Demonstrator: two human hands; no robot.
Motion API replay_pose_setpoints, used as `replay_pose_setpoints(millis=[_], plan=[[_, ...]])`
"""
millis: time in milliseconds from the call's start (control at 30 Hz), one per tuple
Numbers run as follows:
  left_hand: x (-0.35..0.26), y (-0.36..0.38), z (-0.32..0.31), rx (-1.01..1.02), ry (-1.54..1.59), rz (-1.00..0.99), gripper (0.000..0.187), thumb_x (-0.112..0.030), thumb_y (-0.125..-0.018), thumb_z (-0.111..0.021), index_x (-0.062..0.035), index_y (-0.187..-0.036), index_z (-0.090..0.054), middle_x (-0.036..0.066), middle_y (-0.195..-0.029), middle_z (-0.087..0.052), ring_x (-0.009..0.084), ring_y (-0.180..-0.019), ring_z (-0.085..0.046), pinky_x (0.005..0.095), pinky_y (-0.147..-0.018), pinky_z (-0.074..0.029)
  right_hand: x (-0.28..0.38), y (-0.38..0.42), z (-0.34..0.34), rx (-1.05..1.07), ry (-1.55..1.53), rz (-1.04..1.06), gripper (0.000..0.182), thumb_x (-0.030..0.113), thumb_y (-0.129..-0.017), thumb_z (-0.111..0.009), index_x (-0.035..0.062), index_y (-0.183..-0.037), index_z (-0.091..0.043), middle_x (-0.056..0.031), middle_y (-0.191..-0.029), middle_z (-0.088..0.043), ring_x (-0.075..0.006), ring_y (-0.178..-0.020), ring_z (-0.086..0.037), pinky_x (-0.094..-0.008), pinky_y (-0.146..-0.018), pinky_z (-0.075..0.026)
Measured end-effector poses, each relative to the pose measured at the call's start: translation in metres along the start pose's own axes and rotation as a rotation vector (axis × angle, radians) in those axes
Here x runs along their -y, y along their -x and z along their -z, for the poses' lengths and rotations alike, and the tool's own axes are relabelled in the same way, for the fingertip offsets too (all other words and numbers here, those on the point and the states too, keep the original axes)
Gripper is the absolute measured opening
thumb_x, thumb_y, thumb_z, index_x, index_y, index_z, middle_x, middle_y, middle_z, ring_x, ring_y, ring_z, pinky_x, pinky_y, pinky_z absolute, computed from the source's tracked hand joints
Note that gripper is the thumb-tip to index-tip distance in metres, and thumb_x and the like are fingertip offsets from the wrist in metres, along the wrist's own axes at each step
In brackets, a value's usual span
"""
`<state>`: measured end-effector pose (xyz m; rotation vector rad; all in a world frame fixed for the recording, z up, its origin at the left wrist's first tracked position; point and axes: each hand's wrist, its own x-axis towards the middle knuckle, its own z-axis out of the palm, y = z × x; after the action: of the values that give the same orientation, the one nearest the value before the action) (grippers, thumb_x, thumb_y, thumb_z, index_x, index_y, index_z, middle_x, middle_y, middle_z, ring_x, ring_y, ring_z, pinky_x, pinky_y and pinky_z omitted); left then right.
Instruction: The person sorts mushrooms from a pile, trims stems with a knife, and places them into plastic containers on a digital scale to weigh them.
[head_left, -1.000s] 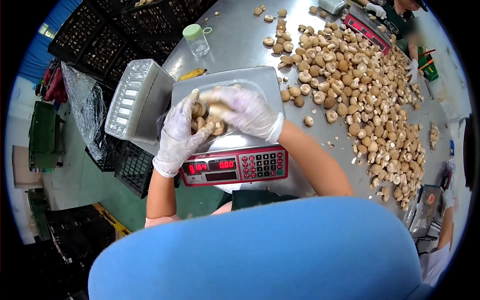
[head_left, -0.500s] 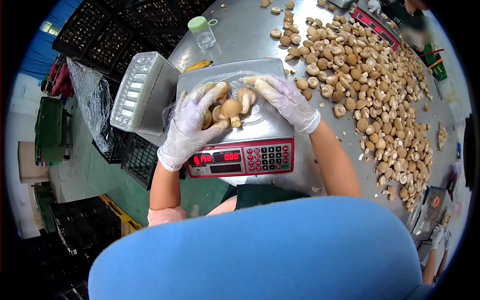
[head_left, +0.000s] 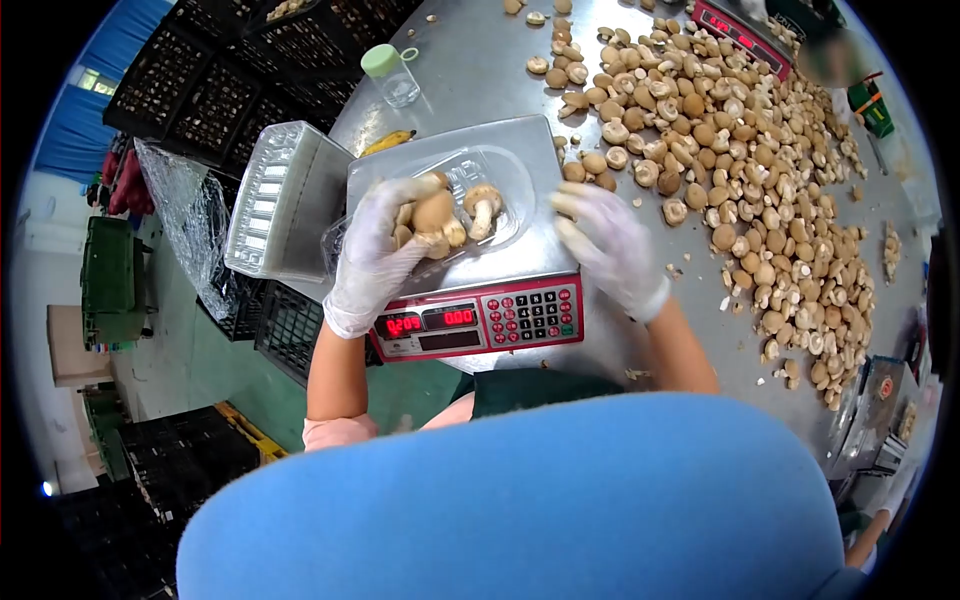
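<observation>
A clear plastic tray [head_left: 512, 185] lies on the metal plate of a red scale [head_left: 480, 318], whose lit display is red. My left hand [head_left: 375, 262], in a whitish glove, curls round several brown mushrooms [head_left: 432, 213] at the tray's left part. One more mushroom [head_left: 483, 207] lies apart from them in the tray, its stem toward me. Over the right edge of the scale is my right hand [head_left: 612, 250], gloved too and slightly blurred, its fingers apart with nothing between them.
A large mushroom pile [head_left: 740, 170] spreads over the metal table to the right. Stacked clear trays [head_left: 285, 205] stand left of the scale. Behind it are a banana [head_left: 388, 141] and a green-lidded bottle [head_left: 392, 77]. Black crates [head_left: 215, 105] stand back left; a second scale [head_left: 740, 40] is back right.
My right hand has moved right, off the tray, and its fingers have opened. The mushrooms by my left hand have shifted, and the scale's display reads differently.
</observation>
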<state>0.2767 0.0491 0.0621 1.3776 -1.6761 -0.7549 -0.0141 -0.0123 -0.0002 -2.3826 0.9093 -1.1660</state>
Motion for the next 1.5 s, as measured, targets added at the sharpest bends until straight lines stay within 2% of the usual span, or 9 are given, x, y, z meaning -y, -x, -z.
replay_pose_setpoints(millis=[133, 400, 600, 667, 767, 933, 1133, 1233, 1500], plan=[[-0.029, 0.003, 0.005, -0.197, 0.505, 0.183, 0.042, -0.007, -0.092, -0.070, -0.0035, -0.130, -0.054, 0.011, -0.119, -0.061, 0.0184, -0.102, -0.065, 0.0285, -0.090, -0.054, 0.001, 0.088, 0.045, 0.047, 0.368, -0.344, 0.042, 0.022, -0.088, -0.070, 0.0069, -0.126, -0.063, -0.0139, -0.130, -0.062, -0.0346, -0.115, -0.058, -0.0414, -0.099, -0.047], [-0.027, 0.000, -0.037, 0.295, 1.054, 0.242, 0.052, -0.041, -0.093, -0.070, -0.0008, -0.123, -0.054, 0.009, -0.101, -0.062, 0.0139, -0.066, -0.060, 0.0194, -0.049, -0.042, 0.011, 0.227, 0.057, 0.005, 0.613, -0.539, 0.050, 0.024, -0.087, -0.073, 0.0051, -0.130, -0.058, -0.0162, -0.136, -0.057, -0.0371, -0.119, -0.056, -0.0430, -0.103, -0.046], [-0.063, 0.009, -0.082, 0.419, 0.802, 0.362, 0.034, -0.021, -0.096, -0.068, -0.0011, -0.121, -0.059, 0.002, -0.089, -0.061, 0.0092, -0.071, -0.057, 0.0200, -0.060, -0.045, 0.028, 0.200, 0.067, -0.374, 0.181, -0.687, 0.031, 0.015, -0.088, -0.072, 0.0067, -0.117, -0.065, -0.0139, -0.106, -0.068, -0.0309, -0.091, -0.067, -0.0359, -0.081, -0.054], [-0.076, 0.016, -0.093, 0.439, 0.765, 0.431, 0.040, -0.012, -0.091, -0.073, -0.0011, -0.126, -0.057, 0.002, -0.106, -0.063, 0.0075, -0.093, -0.060, 0.0220, -0.081, -0.051, 0.052, 0.178, 0.075, -0.148, 0.037, -0.876, 0.029, 0.018, -0.089, -0.072, 0.0104, -0.116, -0.065, -0.0089, -0.098, -0.070, -0.0286, -0.080, -0.068, -0.0326, -0.076, -0.055], [-0.076, 0.026, -0.121, 0.441, 0.549, 0.295, 0.044, -0.008, -0.088, -0.077, -0.0022, -0.127, -0.057, 0.001, -0.110, -0.061, 0.0081, -0.099, -0.058, 0.0246, -0.092, -0.049, 0.078, 0.140, 0.074, -0.127, 0.030, -0.507, 0.022, 0.018, -0.089, -0.068, 0.0127, -0.110, -0.065, -0.0115, -0.086, -0.067, -0.0287, -0.074, -0.067, -0.0365, -0.068, -0.054], [-0.093, 0.042, -0.139, 0.483, 0.653, 0.451, 0.035, -0.007, -0.087, -0.076, -0.0039, -0.118, -0.060, 0.002, -0.095, -0.065, 0.0042, -0.068, -0.057, 0.0197, -0.054, -0.047, 0.079, 0.124, 0.056, -0.067, 0.059, -0.391, 0.014, 0.017, -0.089, -0.065, 0.0130, -0.102, -0.062, -0.0109, -0.087, -0.067, -0.0330, -0.076, -0.066, -0.0397, -0.065, -0.054], [-0.082, 0.046, -0.139, 0.490, 0.564, 0.465, 0.035, -0.003, -0.084, -0.076, -0.0006, -0.115, -0.062, 0.002, -0.094, -0.064, 0.0039, -0.071, -0.057, 0.0190, -0.058, -0.047, 0.042, 0.167, 0.037, -0.023, 0.134, -0.595, 0.016, 0.019, -0.089, -0.065, 0.0118, -0.103, -0.062, -0.0137, -0.085, -0.066, -0.0361, -0.076, -0.066, -0.0417, -0.066, -0.053], [-0.081, 0.048, -0.131, 0.393, 0.608, 0.395, 0.036, -0.003, -0.082, -0.077, 0.0010, -0.115, -0.063, 0.002, -0.094, -0.063, 0.0058, -0.080, -0.060, 0.0221, -0.066, -0.052, 0.002, 0.196, 0.064, -0.141, 0.126, -1.084, 0.021, 0.018, -0.090, -0.065, 0.0090, -0.109, -0.062, -0.0189, -0.087, -0.068, -0.0367, -0.079, -0.067, -0.0426, -0.068, -0.054], [-0.048, 0.049, -0.149, 0.102, -0.210, -0.379, 0.051, -0.012, -0.071, -0.087, -0.0075, -0.117, -0.064, 0.010, -0.103, -0.064, 0.0255, -0.089, -0.067, 0.0332, -0.075, -0.056, 0.085, 0.139, 0.061, -0.053, -0.101, -0.579, 0.016, 0.014, -0.091, -0.063, 0.0072, -0.105, -0.061, -0.0192, -0.083, -0.064, -0.0376, -0.077, -0.066, -0.0409, -0.067, -0.053]])
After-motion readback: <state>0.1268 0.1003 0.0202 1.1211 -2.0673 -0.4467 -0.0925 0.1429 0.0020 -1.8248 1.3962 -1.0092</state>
